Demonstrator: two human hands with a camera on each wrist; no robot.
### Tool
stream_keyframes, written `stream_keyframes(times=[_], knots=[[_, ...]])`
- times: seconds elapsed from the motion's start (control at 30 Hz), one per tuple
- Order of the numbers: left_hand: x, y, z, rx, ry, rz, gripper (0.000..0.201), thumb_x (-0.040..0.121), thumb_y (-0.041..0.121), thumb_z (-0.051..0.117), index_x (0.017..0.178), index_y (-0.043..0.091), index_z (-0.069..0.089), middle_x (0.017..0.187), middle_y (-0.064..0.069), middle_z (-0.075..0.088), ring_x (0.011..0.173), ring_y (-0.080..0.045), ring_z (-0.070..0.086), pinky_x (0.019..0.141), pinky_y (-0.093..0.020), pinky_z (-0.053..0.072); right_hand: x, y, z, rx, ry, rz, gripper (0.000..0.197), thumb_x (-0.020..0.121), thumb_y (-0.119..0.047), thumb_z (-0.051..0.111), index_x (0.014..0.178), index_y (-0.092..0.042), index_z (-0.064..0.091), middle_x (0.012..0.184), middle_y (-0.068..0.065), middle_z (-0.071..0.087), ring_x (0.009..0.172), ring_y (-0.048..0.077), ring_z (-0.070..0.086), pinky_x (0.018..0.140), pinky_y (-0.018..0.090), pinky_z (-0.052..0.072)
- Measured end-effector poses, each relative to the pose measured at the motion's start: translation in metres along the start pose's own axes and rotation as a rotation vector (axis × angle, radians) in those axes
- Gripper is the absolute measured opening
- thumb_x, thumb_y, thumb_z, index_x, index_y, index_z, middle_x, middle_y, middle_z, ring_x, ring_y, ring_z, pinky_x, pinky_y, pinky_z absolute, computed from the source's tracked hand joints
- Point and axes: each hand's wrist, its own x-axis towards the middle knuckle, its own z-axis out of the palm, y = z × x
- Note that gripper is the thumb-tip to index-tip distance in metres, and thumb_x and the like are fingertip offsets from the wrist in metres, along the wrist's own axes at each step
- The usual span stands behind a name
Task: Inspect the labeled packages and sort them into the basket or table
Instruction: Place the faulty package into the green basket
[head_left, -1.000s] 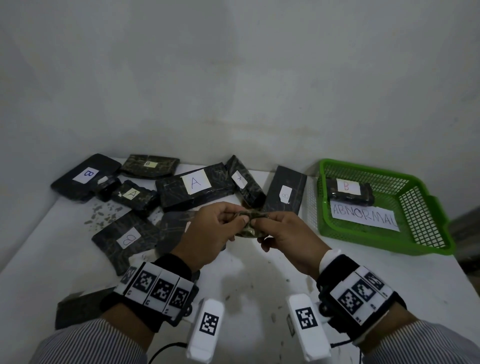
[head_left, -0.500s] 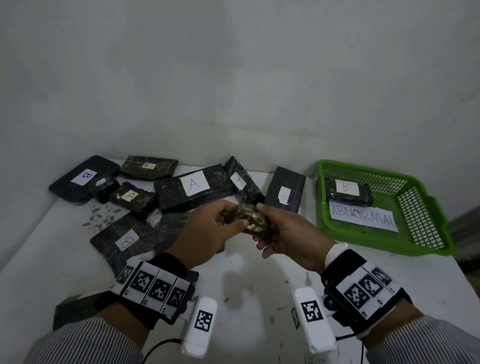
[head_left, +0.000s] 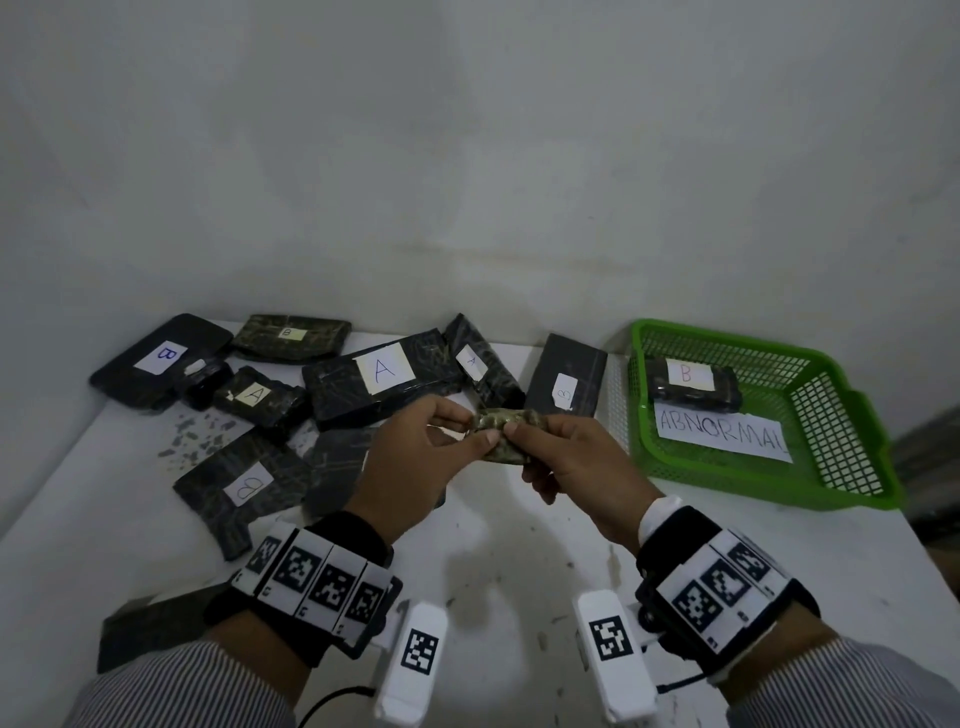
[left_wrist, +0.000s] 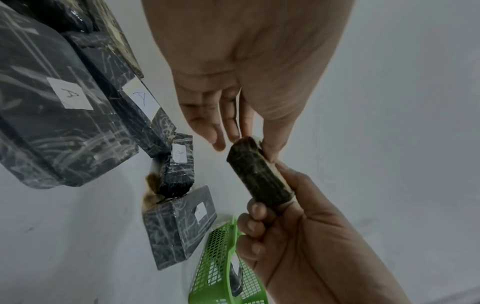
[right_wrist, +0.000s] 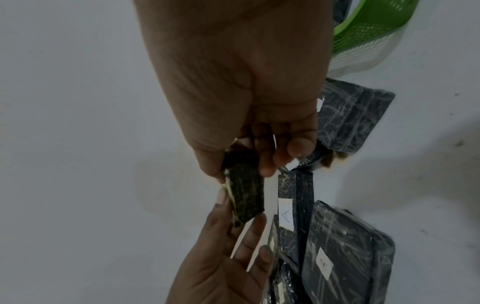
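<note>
While the green basket (head_left: 852, 415) sits aside, both hands (head_left: 410, 462) (head_left: 576, 467) pinch one small package (head_left: 506, 434) between them.

My left hand (head_left: 410, 462) and right hand (head_left: 576, 465) are raised in front of me, above the table surface, with fingertips meeting at the centre. Each hand pinches one end of a small dark green-black wrapped package (head_left: 506, 434) between thumb and forefingers. My left hand's other fingers are extended and relaxed; my right hand's other fingers are curled under. Both forearms, in striped sleeves (head_left: 171, 686), angle inward. Each wrist carries a black band with square black-and-white markers (head_left: 317, 579).
</note>
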Motion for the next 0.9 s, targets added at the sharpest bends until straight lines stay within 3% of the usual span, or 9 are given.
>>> stream_keyframes(times=[0.1, 0.17, 0.3, 0.37, 0.53, 0.63, 0.77, 0.9], knots=[[0.006, 0.002, -0.004, 0.042, 0.025, 0.008, 0.016, 0.086, 0.021, 0.080, 0.098, 0.013, 0.072, 0.087, 0.001, 0.074, 0.078, -0.018, 0.073, 0.063, -0.028, 0.062, -0.003, -0.001, -0.002, 0.070, -0.050, -0.005, 0.042, 0.102, -0.039, 0.060, 0.098, 0.001, 0.071, 0.075, 0.011, 0.066, 0.065, 0.021, 0.058, 0.054, 0.030, 0.047], [0.005, 0.004, -0.005, -0.010, 0.000, -0.028, 0.021, 0.089, 0.025, 0.075, 0.105, 0.011, 0.071, 0.092, 0.000, 0.074, 0.079, -0.009, 0.073, 0.061, -0.019, 0.057, -0.004, -0.002, -0.004, 0.104, -0.080, -0.013, 0.044, 0.107, -0.036, 0.052, 0.101, 0.003, 0.070, 0.080, 0.013, 0.068, 0.070, 0.023, 0.060, 0.055, 0.032, 0.049], [0.001, 0.005, 0.000, -0.178, -0.036, -0.096, 0.027, 0.086, 0.029, 0.077, 0.107, 0.014, 0.070, 0.102, -0.005, 0.076, 0.094, -0.016, 0.076, 0.079, -0.032, 0.062, -0.004, -0.002, -0.004, 0.056, -0.120, -0.069, 0.039, 0.108, -0.027, 0.052, 0.099, 0.006, 0.071, 0.084, 0.014, 0.072, 0.073, 0.024, 0.062, 0.057, 0.032, 0.049], [0.000, 0.005, 0.000, -0.208, -0.053, -0.081, 0.028, 0.087, 0.028, 0.076, 0.109, 0.011, 0.071, 0.101, -0.008, 0.078, 0.096, -0.020, 0.076, 0.084, -0.033, 0.061, -0.004, -0.003, -0.004, 0.053, -0.125, -0.078, 0.036, 0.106, -0.028, 0.057, 0.097, 0.004, 0.072, 0.084, 0.014, 0.072, 0.073, 0.023, 0.062, 0.058, 0.031, 0.050], [-0.001, 0.008, 0.000, -0.285, -0.072, -0.092, 0.015, 0.094, 0.014, 0.068, 0.104, 0.005, 0.074, 0.095, -0.010, 0.079, 0.090, -0.019, 0.077, 0.079, -0.025, 0.060, -0.005, -0.006, -0.003, 0.112, -0.137, -0.064, 0.025, 0.102, -0.025, 0.063, 0.092, -0.005, 0.073, 0.082, 0.016, 0.072, 0.072, 0.024, 0.063, 0.059, 0.032, 0.051], [-0.001, 0.008, 0.000, -0.328, -0.083, -0.125, 0.019, 0.099, 0.011, 0.060, 0.103, -0.003, 0.073, 0.096, -0.014, 0.079, 0.093, -0.024, 0.076, 0.083, -0.031, 0.061, -0.006, -0.007, -0.002, 0.081, -0.135, -0.076, 0.016, 0.096, -0.021, 0.071, 0.094, -0.005, 0.070, 0.081, 0.011, 0.071, 0.072, 0.022, 0.063, 0.059, 0.033, 0.051], [-0.004, 0.009, 0.000, -0.350, -0.114, -0.141, 0.022, 0.101, 0.012, 0.058, 0.103, -0.005, 0.072, 0.098, -0.019, 0.078, 0.096, -0.029, 0.076, 0.086, -0.035, 0.061, -0.005, -0.006, 0.000, 0.050, -0.085, -0.076, 0.031, 0.094, -0.021, 0.075, 0.111, 0.002, 0.063, 0.083, 0.012, 0.066, 0.071, 0.021, 0.061, 0.057, 0.034, 0.050], [-0.008, 0.010, -0.001, -0.387, -0.098, -0.166, 0.026, 0.100, 0.016, 0.058, 0.104, -0.006, 0.072, 0.097, -0.021, 0.077, 0.095, -0.032, 0.076, 0.084, -0.036, 0.062, -0.004, -0.008, 0.002, 0.013, -0.079, -0.098, 0.034, 0.094, -0.022, 0.075, 0.122, -0.009, 0.061, 0.089, 0.016, 0.061, 0.072, 0.019, 0.060, 0.057, 0.037, 0.050]])
